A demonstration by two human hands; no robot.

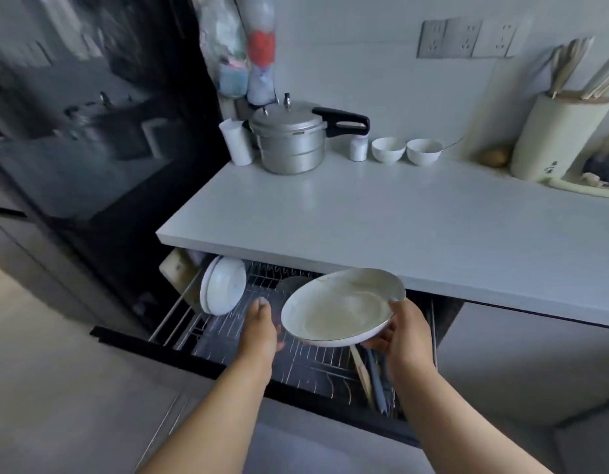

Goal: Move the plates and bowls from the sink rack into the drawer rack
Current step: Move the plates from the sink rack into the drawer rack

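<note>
Our right hand (404, 333) grip is closed on the rim of a shallow white plate (340, 307), held tilted above the open drawer rack (296, 357). Left hand (260, 328) is over the rack, grip state unclear. White plates (222, 290) stand on edge at rack's left, under the worktop (381, 217).

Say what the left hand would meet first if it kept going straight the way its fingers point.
Probably the wire drawer rack just beyond the left hand; the upright plates stand slightly to its left. Depth is unclear.
</note>
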